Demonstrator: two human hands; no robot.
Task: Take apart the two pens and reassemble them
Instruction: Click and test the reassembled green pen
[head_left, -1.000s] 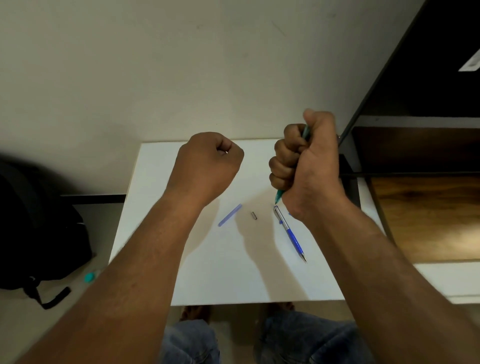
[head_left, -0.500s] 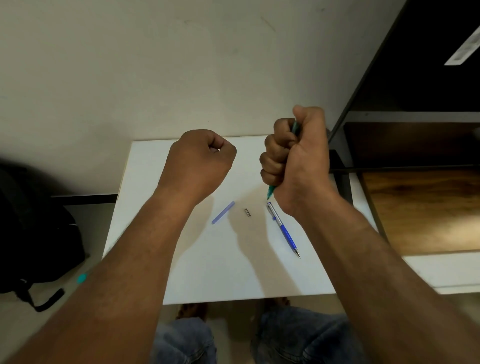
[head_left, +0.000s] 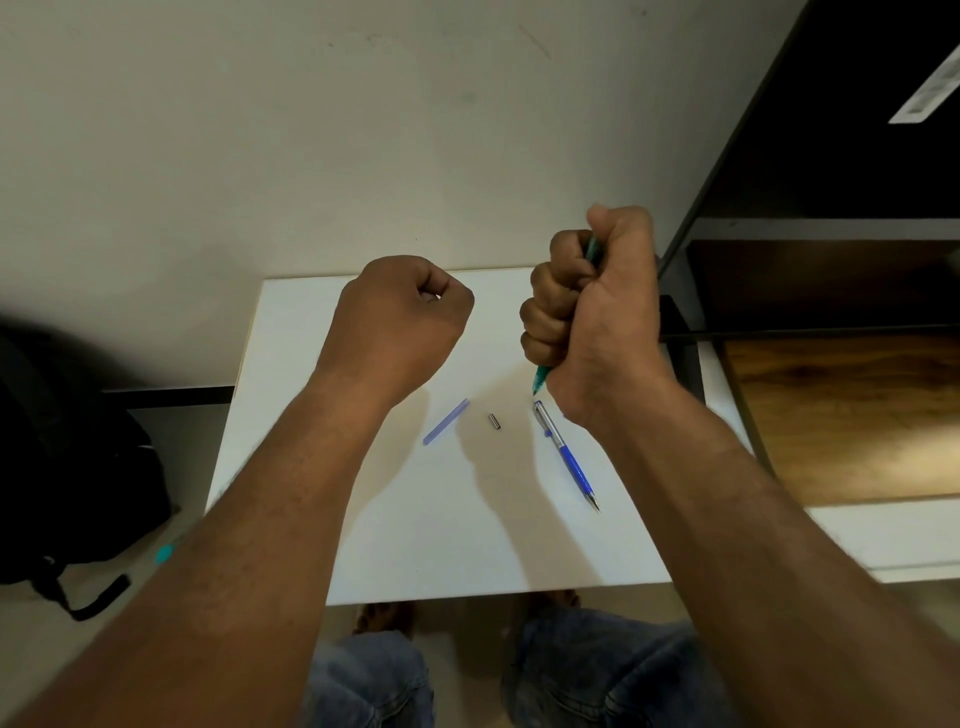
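Two pens (head_left: 568, 459) (head_left: 540, 383), one tube (head_left: 445, 421), one cylinder (head_left: 494, 420)

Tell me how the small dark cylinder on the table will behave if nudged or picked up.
The cylinder is round and lies on its side on the smooth table, so a nudge would likely roll it. It is tiny beside the blue pen, so probably light and fiddly to pinch.

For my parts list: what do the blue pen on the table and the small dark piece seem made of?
Blue pen: glossy blue barrel, probably plastic; shiny silvery upper half, metal or plated. Small dark piece: greyish sheen, possibly metal; unclear.
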